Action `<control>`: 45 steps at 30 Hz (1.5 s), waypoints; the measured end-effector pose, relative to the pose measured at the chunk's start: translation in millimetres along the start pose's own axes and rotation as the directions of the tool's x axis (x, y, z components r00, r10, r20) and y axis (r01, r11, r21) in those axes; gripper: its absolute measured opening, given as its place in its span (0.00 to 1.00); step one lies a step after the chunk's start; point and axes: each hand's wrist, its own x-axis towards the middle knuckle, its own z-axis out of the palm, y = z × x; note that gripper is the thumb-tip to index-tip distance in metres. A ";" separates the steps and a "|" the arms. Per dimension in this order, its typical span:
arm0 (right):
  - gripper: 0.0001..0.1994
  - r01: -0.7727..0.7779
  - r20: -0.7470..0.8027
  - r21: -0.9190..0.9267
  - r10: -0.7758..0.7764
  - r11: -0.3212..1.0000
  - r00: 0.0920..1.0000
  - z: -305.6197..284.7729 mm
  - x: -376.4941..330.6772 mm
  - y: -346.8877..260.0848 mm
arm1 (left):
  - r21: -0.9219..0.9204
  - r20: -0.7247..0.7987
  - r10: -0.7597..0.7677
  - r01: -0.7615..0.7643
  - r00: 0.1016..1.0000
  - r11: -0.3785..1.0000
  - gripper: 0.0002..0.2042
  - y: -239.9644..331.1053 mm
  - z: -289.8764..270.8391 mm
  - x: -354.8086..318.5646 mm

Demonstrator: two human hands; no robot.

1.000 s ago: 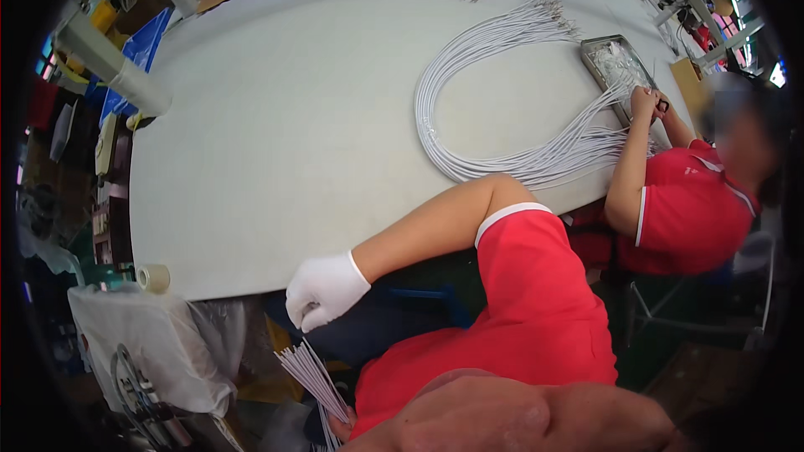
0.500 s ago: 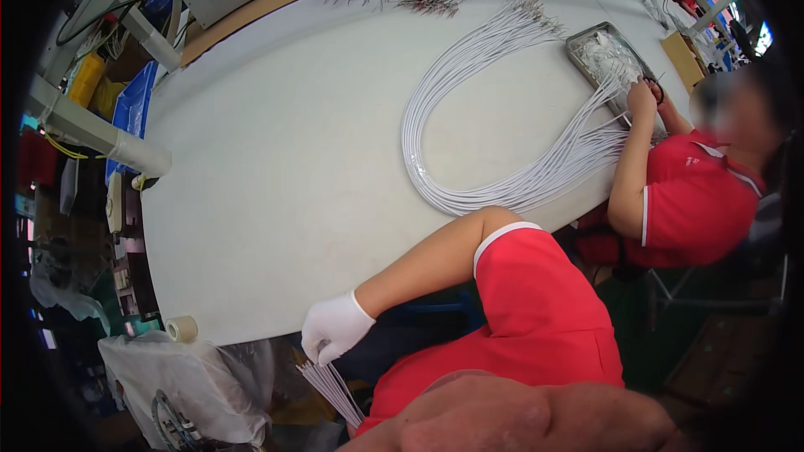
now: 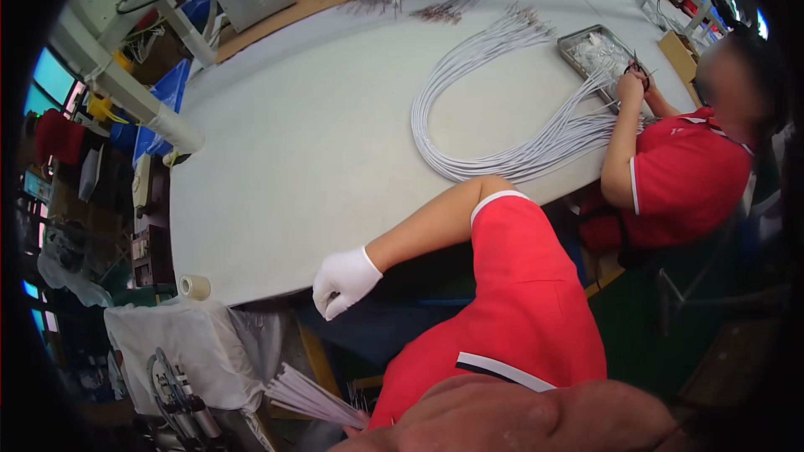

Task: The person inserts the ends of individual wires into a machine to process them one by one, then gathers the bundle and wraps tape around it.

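Observation:
At the lower edge, my left hand (image 3: pixel 358 420) is mostly hidden, with its fingers wrapped round a bundle of thin white cables (image 3: pixel 306 391). The cable ends fan out toward the left. My right hand (image 3: pixel 346 282), in a white glove, hovers just off the near edge of the table, above and apart from the bundle. Its thumb and fingers curl into a pinch with a small gap inside the curl, and nothing shows in it.
A long curved bundle of white cables (image 3: pixel 427 130) lies on the white table (image 3: pixel 293 159). At right a co-worker holds scissors (image 3: pixel 638 75) over a metal tray (image 3: pixel 574 54). A tape roll (image 3: pixel 194 287) and a plastic-covered stand (image 3: pixel 180 343) are at left.
My right hand has come away from the cable ends, up and slightly right. The bundle in my left hand now sits lower and tilts further left. The whole view has shifted a little.

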 end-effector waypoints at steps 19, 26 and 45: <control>0.06 0.074 0.038 0.448 -0.102 0.891 0.994 240.4 98.1 -135.7 | -0.582 -0.338 -0.076 -0.145 0.938 0.800 0.19 18.1 -75.0 -25.6; 0.08 -0.016 0.002 0.552 0.018 0.834 1.000 268.7 136.5 -122.4 | -0.667 -0.513 -0.090 -0.331 0.854 0.668 0.09 74.4 -102.4 -15.5; 0.14 -0.400 0.368 0.701 0.180 0.590 0.912 279.2 211.0 -121.0 | -0.529 -0.608 0.253 -0.621 0.752 0.578 0.06 98.1 -137.4 28.8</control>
